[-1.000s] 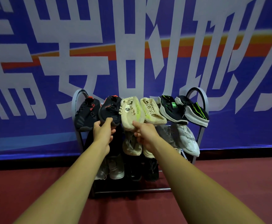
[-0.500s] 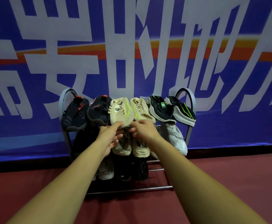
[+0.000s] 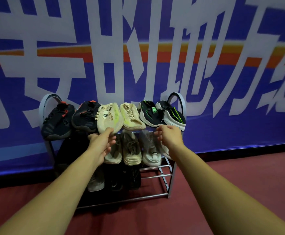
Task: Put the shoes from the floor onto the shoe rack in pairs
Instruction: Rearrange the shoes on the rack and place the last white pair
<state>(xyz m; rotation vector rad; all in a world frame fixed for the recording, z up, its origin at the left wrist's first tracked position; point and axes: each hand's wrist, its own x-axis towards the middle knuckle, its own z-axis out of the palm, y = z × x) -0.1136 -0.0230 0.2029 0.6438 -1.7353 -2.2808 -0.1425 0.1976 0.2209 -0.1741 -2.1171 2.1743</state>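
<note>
Head view: the shoe rack [image 3: 155,196] stands against a blue banner [image 3: 223,82] with 3 tiers of bars, and both arms reach toward it.

The left hand [image 3: 102,144] is turned palm up with its fingers nearly straight. The fingertips touch the underside of the toe of a cream shoe [image 3: 108,116] on the top tier, without closing round it. Just right of that hand's fingertips lies the matching cream shoe [image 3: 131,117]. To the left of the hand sit 2 black shoes with red trim [image 3: 57,122], also on the top tier.

The right hand [image 3: 169,137] hovers with its fingers loosely spread and holds nothing. It is at the front edge of the top tier, right below 2 black shoes with green stripes [image 3: 172,116].

Between the 2 hands and lower, the middle tier carries 2 beige shoes [image 3: 132,150] and a white pair [image 3: 151,150], the outer white shoe mostly hidden behind the right wrist. A dark mass behind the left forearm is probably more shoes, but it is too dim to tell.

Under the left forearm, the bottom tier holds a grey shoe [image 3: 96,181] and black shoes [image 3: 131,177]. Beneath the right hand its bars lie bare out to the right end frame. Red floor [image 3: 223,184] stretches open to the right of the right arm.
</note>
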